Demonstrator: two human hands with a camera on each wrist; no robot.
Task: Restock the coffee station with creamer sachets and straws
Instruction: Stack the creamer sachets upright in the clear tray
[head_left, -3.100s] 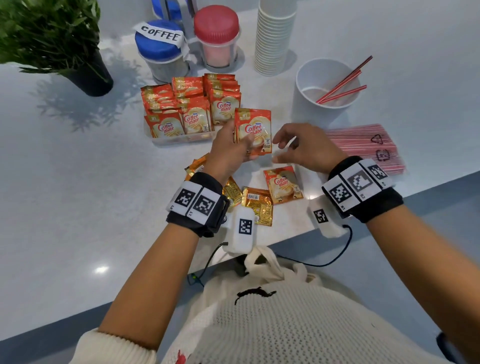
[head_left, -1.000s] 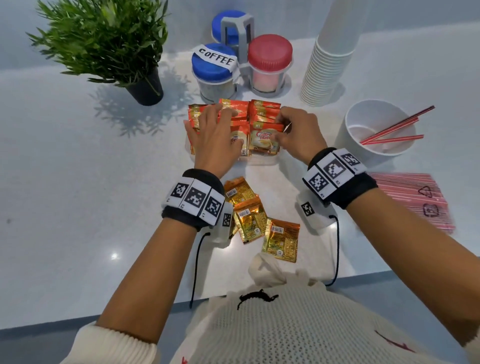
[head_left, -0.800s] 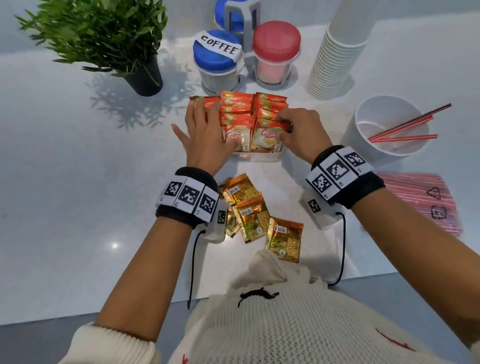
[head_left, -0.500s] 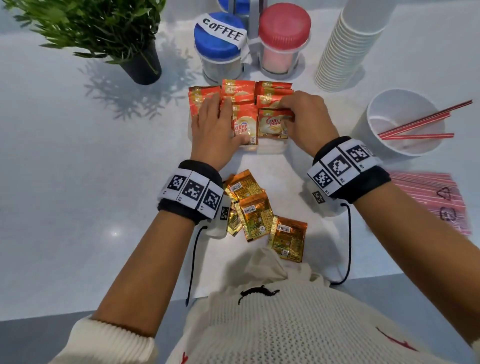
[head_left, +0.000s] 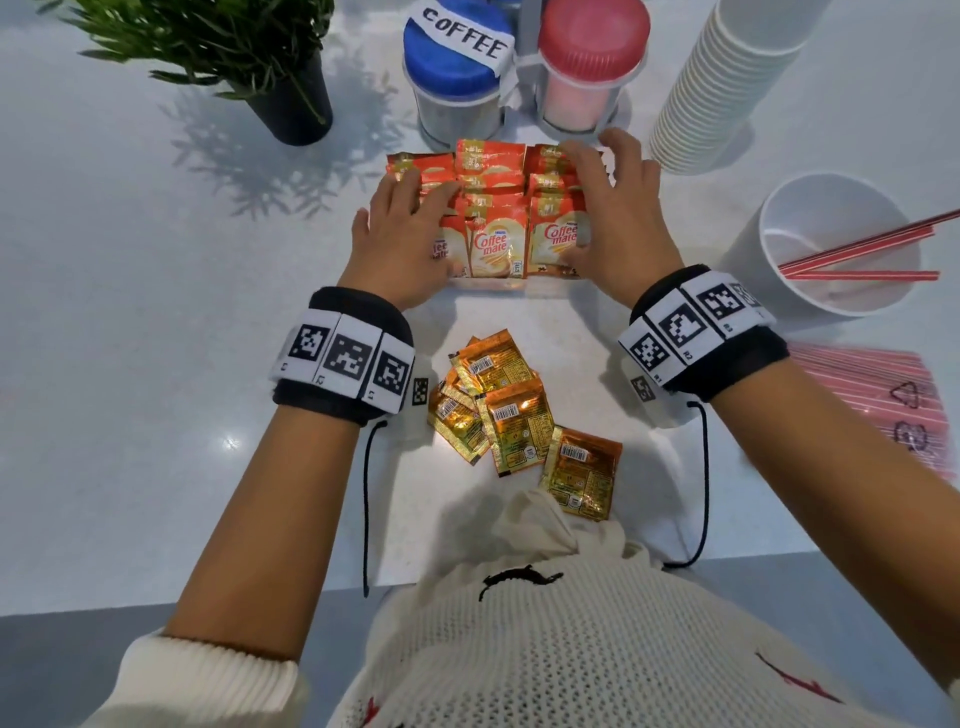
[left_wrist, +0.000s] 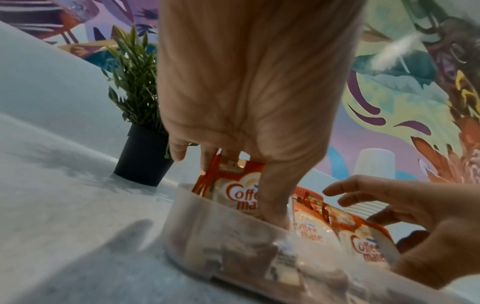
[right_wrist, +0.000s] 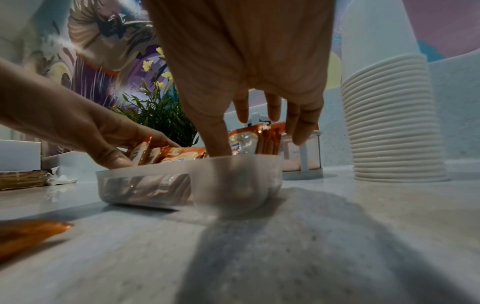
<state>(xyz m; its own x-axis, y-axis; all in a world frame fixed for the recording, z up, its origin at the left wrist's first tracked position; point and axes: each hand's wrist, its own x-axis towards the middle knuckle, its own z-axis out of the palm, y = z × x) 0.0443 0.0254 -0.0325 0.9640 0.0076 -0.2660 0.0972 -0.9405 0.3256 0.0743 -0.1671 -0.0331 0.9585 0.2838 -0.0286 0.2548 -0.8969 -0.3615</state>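
The head view looks steeply down from above onto the white counter (head_left: 130, 312) and both forearms. Each wrist view sits low near the counter, looking forward along its hand, very close. All three share the clear sachet tray (right_wrist: 233, 174).

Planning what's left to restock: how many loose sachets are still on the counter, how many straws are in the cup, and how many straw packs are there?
Loose gold-orange foil sachets on the white counter: 4 visible
Thin red straws in the white round cup: 3
Clear plastic pack of red straws: 1
Total: 8
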